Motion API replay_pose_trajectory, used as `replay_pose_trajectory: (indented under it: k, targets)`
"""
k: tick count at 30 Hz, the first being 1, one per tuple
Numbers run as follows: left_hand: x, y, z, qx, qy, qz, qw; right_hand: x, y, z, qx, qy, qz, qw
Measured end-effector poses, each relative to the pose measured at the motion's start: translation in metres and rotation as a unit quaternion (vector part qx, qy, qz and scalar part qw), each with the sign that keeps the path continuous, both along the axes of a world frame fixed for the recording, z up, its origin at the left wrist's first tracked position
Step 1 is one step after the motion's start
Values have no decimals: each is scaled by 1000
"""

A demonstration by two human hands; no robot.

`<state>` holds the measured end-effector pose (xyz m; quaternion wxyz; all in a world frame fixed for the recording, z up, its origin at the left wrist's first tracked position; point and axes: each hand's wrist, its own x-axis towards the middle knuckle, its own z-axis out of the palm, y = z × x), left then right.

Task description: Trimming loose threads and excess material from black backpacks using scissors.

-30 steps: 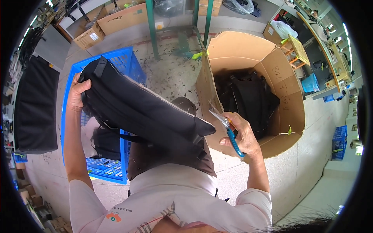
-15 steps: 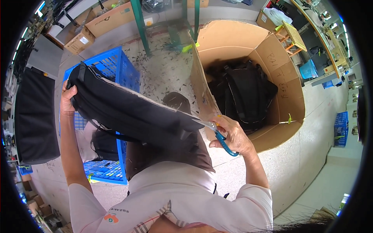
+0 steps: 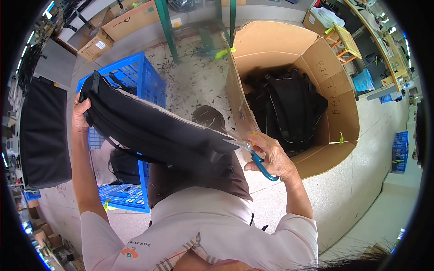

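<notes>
A long black padded backpack piece [image 3: 158, 128] with straps lies slanting across my lap, its pale raw edge on the far side. My left hand [image 3: 81, 112] is closed round its far left end. In my right hand [image 3: 276, 159] is a pair of scissors [image 3: 258, 165] with teal handles; my fingers wrap the handle loops. The blades point left and lie at the right end of the raw edge. How far the blades are apart is hard to make out.
On the right stands a large open cardboard box [image 3: 339, 131] holding black backpacks [image 3: 291, 106]. A blue plastic crate [image 3: 151, 83] is at the left, partly behind the black piece. Dark scraps [image 3: 181, 83] litter the floor between them. Green table legs [image 3: 166, 31] rise beyond.
The whole view has shifted slightly, so the surroundings sit a little further right. Both hands keep their holds, and the scissors stay at the edge with hardly any movement.
</notes>
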<state>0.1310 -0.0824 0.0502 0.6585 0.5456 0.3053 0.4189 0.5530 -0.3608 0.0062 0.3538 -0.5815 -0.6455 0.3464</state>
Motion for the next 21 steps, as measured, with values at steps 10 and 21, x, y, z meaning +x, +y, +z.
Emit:
replay_pose_trajectory:
  k: [10, 21]
  targets:
    - [-1, 6, -5, -5, 14, 30, 999, 7, -3, -6, 56, -67, 20, 996]
    - [17, -3, 8, -9, 24, 0, 1000, 4, 9, 17, 52, -33, 10, 998]
